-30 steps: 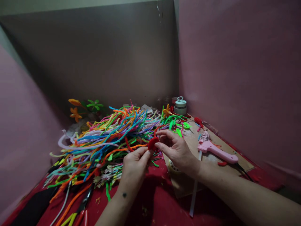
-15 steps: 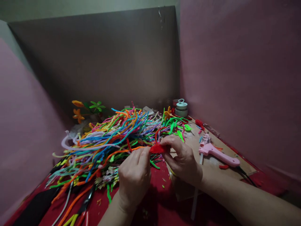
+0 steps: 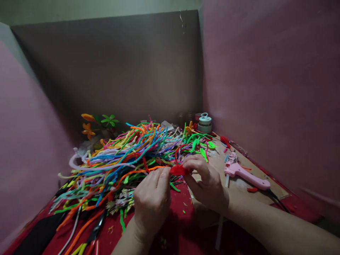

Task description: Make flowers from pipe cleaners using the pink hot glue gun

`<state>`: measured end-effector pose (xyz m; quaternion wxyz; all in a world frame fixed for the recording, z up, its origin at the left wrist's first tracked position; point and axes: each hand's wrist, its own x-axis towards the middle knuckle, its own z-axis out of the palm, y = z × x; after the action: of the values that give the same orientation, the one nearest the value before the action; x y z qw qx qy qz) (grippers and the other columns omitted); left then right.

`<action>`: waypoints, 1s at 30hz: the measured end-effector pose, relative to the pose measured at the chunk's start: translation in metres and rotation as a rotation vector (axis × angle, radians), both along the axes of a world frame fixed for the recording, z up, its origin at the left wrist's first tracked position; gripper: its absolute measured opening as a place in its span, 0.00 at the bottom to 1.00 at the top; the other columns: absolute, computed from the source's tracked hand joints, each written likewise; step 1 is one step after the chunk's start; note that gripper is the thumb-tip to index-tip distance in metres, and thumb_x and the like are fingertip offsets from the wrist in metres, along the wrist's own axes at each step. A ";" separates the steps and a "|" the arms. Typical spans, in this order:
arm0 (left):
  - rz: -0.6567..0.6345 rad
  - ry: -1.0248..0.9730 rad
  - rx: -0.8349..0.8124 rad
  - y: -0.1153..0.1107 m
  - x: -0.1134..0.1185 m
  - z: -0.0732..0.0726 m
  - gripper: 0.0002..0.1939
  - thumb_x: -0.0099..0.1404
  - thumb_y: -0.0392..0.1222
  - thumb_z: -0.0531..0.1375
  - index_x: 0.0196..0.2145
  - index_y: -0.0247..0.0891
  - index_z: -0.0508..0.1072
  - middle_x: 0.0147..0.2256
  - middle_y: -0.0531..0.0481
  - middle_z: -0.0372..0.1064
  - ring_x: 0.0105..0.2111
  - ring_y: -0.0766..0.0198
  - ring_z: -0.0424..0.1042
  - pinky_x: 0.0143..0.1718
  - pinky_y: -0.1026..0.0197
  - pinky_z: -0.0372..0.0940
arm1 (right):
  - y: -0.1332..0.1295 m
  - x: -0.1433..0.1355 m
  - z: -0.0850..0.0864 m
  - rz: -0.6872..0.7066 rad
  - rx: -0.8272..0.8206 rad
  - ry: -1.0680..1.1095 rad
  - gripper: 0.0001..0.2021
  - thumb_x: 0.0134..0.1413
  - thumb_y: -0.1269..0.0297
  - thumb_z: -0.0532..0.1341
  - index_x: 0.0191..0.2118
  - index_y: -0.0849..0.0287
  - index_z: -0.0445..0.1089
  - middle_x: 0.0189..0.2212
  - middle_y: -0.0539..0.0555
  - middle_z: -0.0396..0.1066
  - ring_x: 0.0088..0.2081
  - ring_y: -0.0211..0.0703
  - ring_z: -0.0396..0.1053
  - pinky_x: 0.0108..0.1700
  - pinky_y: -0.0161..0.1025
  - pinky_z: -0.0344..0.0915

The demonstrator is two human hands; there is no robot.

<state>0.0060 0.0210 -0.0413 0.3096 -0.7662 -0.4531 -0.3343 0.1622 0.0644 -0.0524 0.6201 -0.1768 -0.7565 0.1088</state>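
Between my two hands is a small red fuzzy piece (image 3: 178,170), lying level in front of the pipe cleaner pile. My left hand (image 3: 153,193) pinches its left end, fingers curled and knuckles up. At the right end, the thumb and fingers of my right hand (image 3: 204,180) close on it. A big heap of multicoloured pipe cleaners (image 3: 127,156) spreads behind and left of my hands. A pink glue gun (image 3: 245,174) lies right of my right hand, a clear stick hanging from its rear.
A brown board (image 3: 239,187) lies on the red cloth (image 3: 176,212). A mint-green jar (image 3: 204,124) stands at the back. Orange and green fuzzy flowers (image 3: 88,131) are at back left, a black-handled tool (image 3: 97,228) at lower left. Pink walls flank both sides.
The fingers of my right hand have shifted slightly on the red piece, and more of its right part shows. My left hand keeps its hold, nearly unmoved.
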 end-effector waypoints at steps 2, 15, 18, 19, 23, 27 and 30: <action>-0.007 -0.004 0.014 -0.001 -0.001 -0.001 0.11 0.60 0.28 0.55 0.41 0.31 0.69 0.33 0.43 0.74 0.34 0.60 0.72 0.37 0.59 0.66 | 0.001 0.001 0.001 0.012 0.023 -0.014 0.11 0.52 0.80 0.55 0.38 0.57 0.62 0.33 0.53 0.65 0.37 0.39 0.65 0.39 0.37 0.65; -0.065 -0.132 -0.022 0.000 -0.004 -0.001 0.10 0.60 0.29 0.54 0.40 0.34 0.70 0.33 0.45 0.74 0.34 0.61 0.72 0.38 0.61 0.65 | -0.003 0.000 0.005 -0.001 0.006 -0.023 0.14 0.52 0.79 0.55 0.42 0.57 0.60 0.35 0.54 0.65 0.37 0.40 0.65 0.39 0.38 0.65; -0.069 -0.511 -0.344 0.007 -0.003 -0.002 0.08 0.62 0.37 0.53 0.35 0.36 0.72 0.28 0.49 0.72 0.28 0.64 0.71 0.29 0.64 0.64 | 0.000 -0.002 0.001 -0.029 -0.102 0.002 0.19 0.50 0.77 0.56 0.48 0.57 0.57 0.37 0.55 0.63 0.33 0.39 0.63 0.37 0.39 0.65; -0.073 -0.669 -0.509 0.009 -0.002 -0.002 0.09 0.61 0.40 0.53 0.33 0.36 0.72 0.24 0.50 0.70 0.24 0.65 0.70 0.25 0.65 0.62 | 0.001 -0.003 0.000 -0.036 -0.122 0.017 0.19 0.50 0.77 0.57 0.49 0.57 0.57 0.37 0.55 0.62 0.33 0.38 0.63 0.36 0.39 0.65; -0.152 -1.116 -1.077 0.014 0.011 -0.004 0.11 0.57 0.46 0.56 0.23 0.36 0.67 0.14 0.57 0.60 0.13 0.71 0.58 0.13 0.68 0.53 | 0.006 -0.003 0.007 -0.041 -0.206 0.098 0.17 0.50 0.75 0.56 0.47 0.57 0.59 0.37 0.53 0.62 0.32 0.37 0.63 0.35 0.38 0.66; -0.163 -1.174 -1.205 0.014 0.023 -0.013 0.08 0.55 0.44 0.55 0.30 0.37 0.65 0.15 0.60 0.58 0.12 0.71 0.57 0.11 0.69 0.53 | 0.021 0.014 0.035 -0.054 -0.373 0.305 0.12 0.51 0.71 0.57 0.42 0.57 0.61 0.34 0.51 0.64 0.30 0.35 0.64 0.30 0.34 0.65; -0.068 -1.015 -1.146 0.014 0.024 -0.020 0.06 0.58 0.41 0.52 0.34 0.39 0.63 0.18 0.58 0.61 0.13 0.68 0.60 0.13 0.68 0.54 | 0.044 0.041 0.061 -0.107 -0.459 0.406 0.07 0.51 0.67 0.56 0.38 0.59 0.62 0.31 0.51 0.64 0.27 0.35 0.66 0.23 0.32 0.64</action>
<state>0.0296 0.0352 -0.0609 -0.3927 -0.5729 -0.6185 -0.3674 0.2031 0.1085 0.0086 0.7073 -0.3264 -0.5626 0.2769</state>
